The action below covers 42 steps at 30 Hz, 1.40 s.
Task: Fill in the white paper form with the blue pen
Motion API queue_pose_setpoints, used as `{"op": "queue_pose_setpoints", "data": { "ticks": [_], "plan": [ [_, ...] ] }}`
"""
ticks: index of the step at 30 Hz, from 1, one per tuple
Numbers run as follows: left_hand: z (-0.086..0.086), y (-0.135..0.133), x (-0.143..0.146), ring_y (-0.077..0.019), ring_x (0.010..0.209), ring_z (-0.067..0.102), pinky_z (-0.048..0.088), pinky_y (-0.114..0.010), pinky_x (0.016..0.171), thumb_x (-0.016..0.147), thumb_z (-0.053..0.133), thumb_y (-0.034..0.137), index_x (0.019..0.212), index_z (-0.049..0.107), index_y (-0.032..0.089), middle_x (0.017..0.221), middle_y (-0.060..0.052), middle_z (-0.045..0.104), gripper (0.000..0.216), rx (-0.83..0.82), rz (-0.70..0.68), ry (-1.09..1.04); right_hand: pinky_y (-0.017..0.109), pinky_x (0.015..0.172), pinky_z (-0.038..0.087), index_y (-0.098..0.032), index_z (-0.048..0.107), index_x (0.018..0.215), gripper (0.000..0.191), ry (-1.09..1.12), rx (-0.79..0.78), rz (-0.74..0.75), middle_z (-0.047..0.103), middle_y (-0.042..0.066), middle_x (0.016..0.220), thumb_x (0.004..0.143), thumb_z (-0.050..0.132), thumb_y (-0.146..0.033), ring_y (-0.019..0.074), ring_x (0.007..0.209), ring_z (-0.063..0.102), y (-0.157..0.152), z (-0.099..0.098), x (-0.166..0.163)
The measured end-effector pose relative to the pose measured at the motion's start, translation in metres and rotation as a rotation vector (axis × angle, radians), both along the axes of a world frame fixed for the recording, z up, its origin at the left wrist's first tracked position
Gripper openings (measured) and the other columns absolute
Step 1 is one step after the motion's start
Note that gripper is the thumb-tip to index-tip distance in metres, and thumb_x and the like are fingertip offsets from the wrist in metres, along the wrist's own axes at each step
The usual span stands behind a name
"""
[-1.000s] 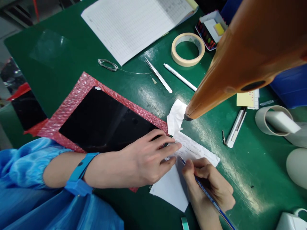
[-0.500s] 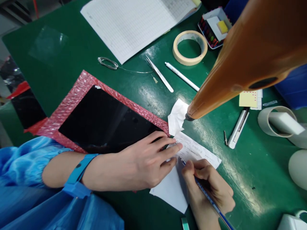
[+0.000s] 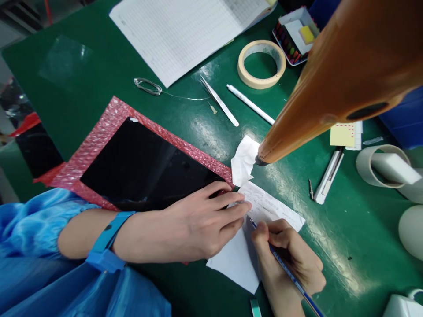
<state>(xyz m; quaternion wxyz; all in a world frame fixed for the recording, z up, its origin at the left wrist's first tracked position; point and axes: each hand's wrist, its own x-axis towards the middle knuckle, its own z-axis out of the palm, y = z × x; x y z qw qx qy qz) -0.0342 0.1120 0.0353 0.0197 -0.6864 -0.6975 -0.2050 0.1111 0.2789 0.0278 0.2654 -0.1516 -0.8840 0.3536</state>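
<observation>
My right hand [image 3: 291,255] is closed around a blue pen [image 3: 289,273], its tip on or just over a sheet of paper [image 3: 236,266] that bears small writing near its top. Flat across the paper's left side lies my left hand [image 3: 211,222], fingers stretched out and holding nothing. Beneath and beyond my left wrist, a black glass panel [image 3: 152,163] rests on pink bubble wrap [image 3: 95,132]. A crumpled white tissue [image 3: 244,160] touches the wrap's right corner.
An orange tapered nozzle [image 3: 307,97] slants down from the upper right. Around the green table lie tweezers [image 3: 220,100], a white pen [image 3: 249,103], a masking tape roll [image 3: 244,72], a gridded notebook [image 3: 185,35], a utility knife [image 3: 328,178] and a cardboard ring [image 3: 363,167].
The pen and my right hand have shifted very slightly to the right over the paper. My left hand stays in nearly the same place.
</observation>
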Motion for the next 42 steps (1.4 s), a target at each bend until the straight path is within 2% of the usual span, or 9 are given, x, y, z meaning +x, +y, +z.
{"op": "queue_pose_setpoints", "data": {
  "ticks": [7, 13, 23, 32, 37, 42],
  "plan": [
    [0.0002, -0.0012, -0.0002, -0.0309, 0.122, 0.067, 0.051, -0.049, 0.109, 0.106, 0.05, 0.007, 0.118, 0.078, 0.01, 0.137, -0.016, 0.073, 0.031, -0.034, -0.015, 0.001, 0.016, 0.047, 0.037, -0.023, 0.043, 0.075, 0.045, 0.011, -0.014, -0.01, 0.057, -0.011, 0.067, 0.097, 0.078, -0.007, 0.0029, 0.049, 0.043, -0.0013, -0.0017, 0.0023],
    [0.005, -0.001, -0.0031, -0.0308, 0.122, 0.067, 0.053, -0.047, 0.106, 0.107, 0.063, 0.017, 0.127, 0.076, 0.012, 0.138, -0.013, 0.072, 0.024, -0.119, -0.049, 0.001, 0.017, 0.045, 0.035, -0.023, 0.043, 0.074, 0.045, -0.007, -0.033, -0.004, 0.058, -0.011, 0.067, 0.096, 0.078, -0.006, 0.0024, 0.049, 0.043, 0.0008, 0.0009, 0.0056],
    [0.004, 0.0, -0.0039, -0.0297, 0.123, 0.067, 0.053, -0.047, 0.108, 0.105, 0.069, 0.021, 0.13, 0.074, 0.013, 0.139, -0.013, 0.071, 0.026, -0.134, -0.055, 0.005, 0.018, 0.043, 0.037, -0.024, 0.046, 0.073, 0.044, -0.003, -0.036, 0.01, 0.06, -0.01, 0.066, 0.096, 0.08, -0.005, 0.0036, 0.047, 0.047, 0.001, 0.0014, 0.0035],
    [0.0053, 0.0006, -0.0042, -0.0315, 0.124, 0.065, 0.053, -0.049, 0.104, 0.106, 0.065, 0.02, 0.132, 0.073, 0.012, 0.14, -0.013, 0.071, 0.028, -0.16, -0.062, -0.016, 0.018, 0.043, 0.036, -0.024, 0.046, 0.073, 0.044, -0.012, -0.017, 0.006, 0.06, -0.01, 0.066, 0.096, 0.079, -0.006, 0.0033, 0.047, 0.046, 0.0012, 0.0016, 0.0038],
    [0.002, 0.001, -0.0031, -0.0309, 0.124, 0.065, 0.053, -0.049, 0.105, 0.106, 0.067, 0.02, 0.13, 0.074, 0.013, 0.14, -0.014, 0.07, 0.027, -0.152, -0.06, -0.003, 0.019, 0.041, 0.032, -0.024, 0.045, 0.072, 0.045, -0.004, -0.039, -0.001, 0.059, -0.01, 0.065, 0.095, 0.08, -0.005, 0.0035, 0.046, 0.047, 0.001, 0.0004, 0.0034],
    [0.0018, -0.0015, -0.0028, -0.0317, 0.125, 0.063, 0.052, -0.05, 0.104, 0.11, 0.055, 0.018, 0.133, 0.072, 0.012, 0.142, -0.013, 0.07, 0.029, -0.149, -0.049, -0.033, 0.019, 0.042, 0.034, -0.024, 0.045, 0.073, 0.045, -0.001, -0.056, -0.005, 0.06, -0.01, 0.066, 0.094, 0.08, -0.004, 0.0032, 0.046, 0.045, 0.0009, 0.0001, 0.0052]
  ]
}}
